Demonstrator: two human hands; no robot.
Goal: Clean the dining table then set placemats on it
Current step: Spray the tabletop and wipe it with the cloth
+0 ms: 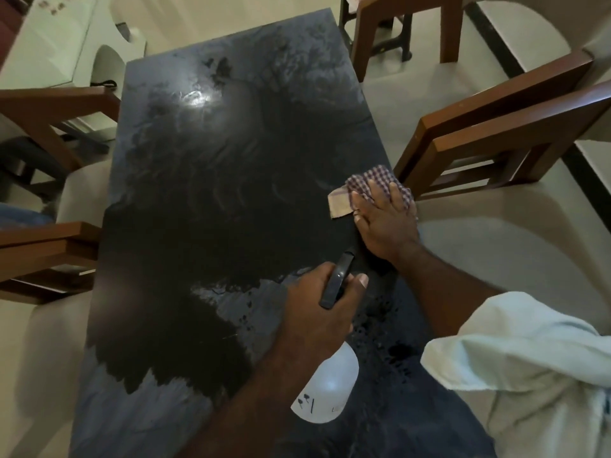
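the dark dining table (198, 226) runs lengthwise away from the camera, its top mottled: a broad darker, wet-looking patch across the middle, and paler, duller streaks at the far end and along the near left side. a bright glare spot sits on the far half. the right hand (385, 223) lies flat on a checked cloth (370, 178) at the table's right edge, about halfway along; its fingers are straight and slightly spread, pressing down on the cloth, and one pale corner of the cloth sticks out to the left of the hand. the left hand (314, 309) is over the near part of the table, fingers curled tight round the neck of a white spray bottle (330, 385), with the thumb wrapped beside the black spray head (337, 279) (whether a finger is on the trigger i cannot tell). the bottle body hangs below the hand, tilted toward the camera. dark droplets (380, 319) speckle the surface just right of the bottle. a pale sleeve (515, 352) covers the right upper arm. a wooden chair (496, 127) stands just beside the cloth at the right edge, and two more wooden chairs (49, 242) stand along the left side.
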